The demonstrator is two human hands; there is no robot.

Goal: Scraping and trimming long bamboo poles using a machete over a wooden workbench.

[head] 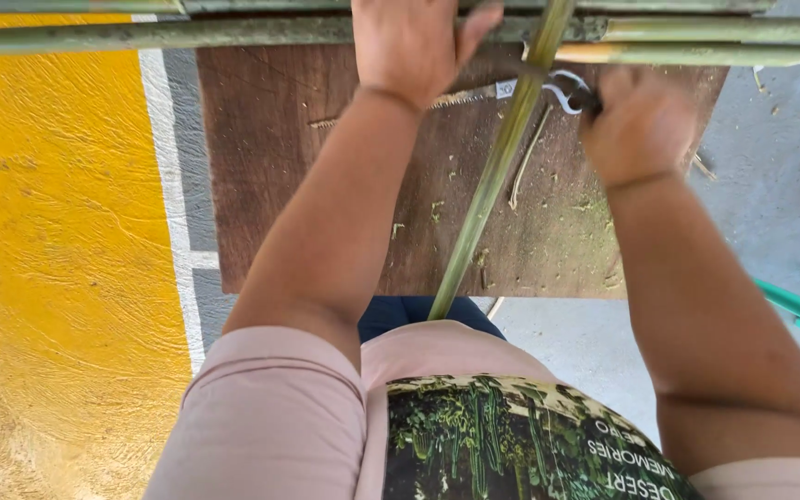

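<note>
Nearest, a green bamboo pole (497, 176) runs toward twelve o'clock over the brown board (261, 167). Left hand (409, 46) presses bamboo flat, grip open; right hand (636, 125) clenches a curved blade (562, 88), which could slip toward the fingers.

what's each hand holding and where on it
The right hand grips the handle end of a small saw whose blade crosses the green bamboo stalk. The left hand presses down on the horizontal bamboo poles.

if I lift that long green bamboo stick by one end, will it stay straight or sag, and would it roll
The bamboo stick runs straight from lap to board, so it probably stays stiff. It looks thin, so likely light. Being round, it may roll once the right hand lets go.
</note>
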